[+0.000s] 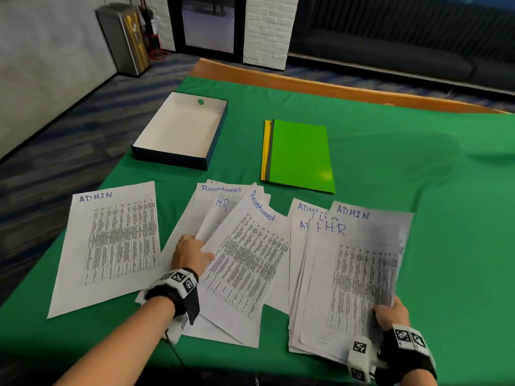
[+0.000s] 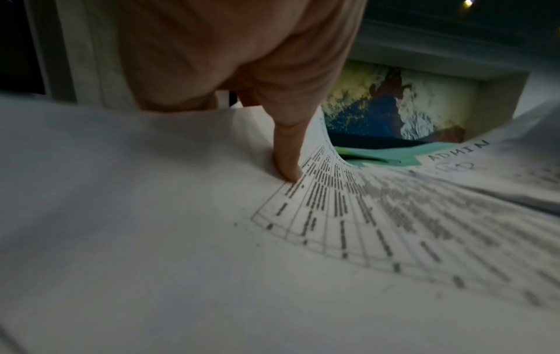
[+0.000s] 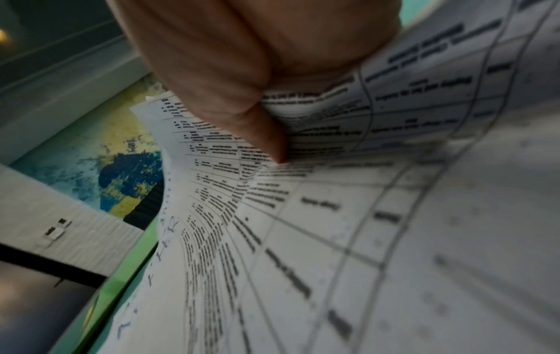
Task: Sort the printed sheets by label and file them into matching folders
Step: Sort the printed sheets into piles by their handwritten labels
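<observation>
Printed sheets lie in three groups on the green cloth. A single ADMIN sheet (image 1: 111,243) is at the left. In the middle pile, my left hand (image 1: 192,252) pinches the left edge of the top Receptionist sheet (image 1: 248,260); the left wrist view shows the thumb (image 2: 288,155) on it and the edge curling up. In the right pile, my right hand (image 1: 390,313) pinches the lower right corner of the top H.R. sheet (image 1: 359,274), with the thumb (image 3: 260,124) on the print. ADMIN sheets show behind it. A green folder (image 1: 301,154) lies on a grey and a yellow one.
An open blue box (image 1: 167,154) with a white inside stands at the back left of the table. The wooden table edge (image 1: 306,82) runs along the far side. Bare green cloth (image 1: 446,190) spreads to the right of the folders.
</observation>
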{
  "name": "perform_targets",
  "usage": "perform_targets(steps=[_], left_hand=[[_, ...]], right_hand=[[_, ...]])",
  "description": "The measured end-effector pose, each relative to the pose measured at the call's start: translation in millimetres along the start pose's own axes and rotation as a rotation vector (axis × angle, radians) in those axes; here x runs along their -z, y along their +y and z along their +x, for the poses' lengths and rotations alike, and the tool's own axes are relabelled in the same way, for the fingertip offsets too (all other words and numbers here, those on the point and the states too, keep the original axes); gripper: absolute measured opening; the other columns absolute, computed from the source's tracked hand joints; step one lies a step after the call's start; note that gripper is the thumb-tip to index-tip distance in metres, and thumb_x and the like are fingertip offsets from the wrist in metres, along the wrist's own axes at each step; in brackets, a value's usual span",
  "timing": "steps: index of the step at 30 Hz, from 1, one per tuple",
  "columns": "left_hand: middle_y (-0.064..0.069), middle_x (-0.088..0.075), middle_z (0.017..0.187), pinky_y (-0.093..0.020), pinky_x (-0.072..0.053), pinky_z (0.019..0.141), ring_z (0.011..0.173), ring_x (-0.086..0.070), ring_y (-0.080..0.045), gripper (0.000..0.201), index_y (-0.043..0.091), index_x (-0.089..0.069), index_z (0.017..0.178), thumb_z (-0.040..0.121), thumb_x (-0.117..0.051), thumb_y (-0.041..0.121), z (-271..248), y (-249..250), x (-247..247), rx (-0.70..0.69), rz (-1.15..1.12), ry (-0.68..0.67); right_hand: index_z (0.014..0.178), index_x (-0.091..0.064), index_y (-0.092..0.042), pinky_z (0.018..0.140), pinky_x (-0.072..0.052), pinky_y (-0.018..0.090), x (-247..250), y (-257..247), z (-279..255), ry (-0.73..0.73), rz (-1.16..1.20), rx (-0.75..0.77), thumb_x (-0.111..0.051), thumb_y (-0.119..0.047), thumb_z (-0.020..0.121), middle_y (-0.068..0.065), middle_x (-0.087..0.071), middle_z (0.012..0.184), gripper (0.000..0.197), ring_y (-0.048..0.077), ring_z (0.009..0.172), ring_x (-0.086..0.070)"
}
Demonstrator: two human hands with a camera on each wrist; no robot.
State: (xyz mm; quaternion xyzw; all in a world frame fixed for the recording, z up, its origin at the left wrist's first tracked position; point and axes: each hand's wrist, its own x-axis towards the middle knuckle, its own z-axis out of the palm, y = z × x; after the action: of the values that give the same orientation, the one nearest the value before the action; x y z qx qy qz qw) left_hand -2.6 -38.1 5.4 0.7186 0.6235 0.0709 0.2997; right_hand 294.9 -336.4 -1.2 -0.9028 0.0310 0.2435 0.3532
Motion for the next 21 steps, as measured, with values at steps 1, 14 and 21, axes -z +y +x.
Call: perform_targets(steps=[1,14,21], left_hand=[[-0.011,-0.056,0.116,-0.032,-0.05,0.079,0.092,-0.056,-0.027,0.043,0.0,-0.065,0.109,0.074,-0.079,0.022,0,0,2,-0.004,-0.047,0.012],[-0.011,-0.065,0.109,-0.026,-0.046,0.079,0.1,-0.06,-0.029,0.039,-0.001,-0.069,0.099,0.074,-0.079,0.027,-6,37,29,-0.116,-0.274,0.04],[-0.014,-0.062,0.119,-0.028,-0.045,0.078,0.092,-0.059,-0.025,0.037,-0.002,-0.059,0.117,0.088,-0.064,0.02,-8,35,57,-0.065,-0.393,0.136]], right_hand=[[0.124,-0.052,0.001,0.085,-0.049,0.042,1,1,1,-0.008,0.029,-0.013,-0.05,0.009,0.085,0.02,-0.06,0.101,0.039,0.033,0.089,-0.059],[0.114,-0.051,-0.005,0.067,-0.046,0.037,-1,-23,-2,-0.073,0.479,-0.112,-0.057,-0.018,0.089,0.016,-0.061,0.094,0.028,0.027,0.074,-0.056],[0.101,-0.057,-0.003,0.046,-0.05,0.022,-33,-57,-41,-0.244,0.458,0.0,-0.053,-0.002,0.09,0.012,-0.067,0.071,0.012,0.021,0.053,-0.063]])
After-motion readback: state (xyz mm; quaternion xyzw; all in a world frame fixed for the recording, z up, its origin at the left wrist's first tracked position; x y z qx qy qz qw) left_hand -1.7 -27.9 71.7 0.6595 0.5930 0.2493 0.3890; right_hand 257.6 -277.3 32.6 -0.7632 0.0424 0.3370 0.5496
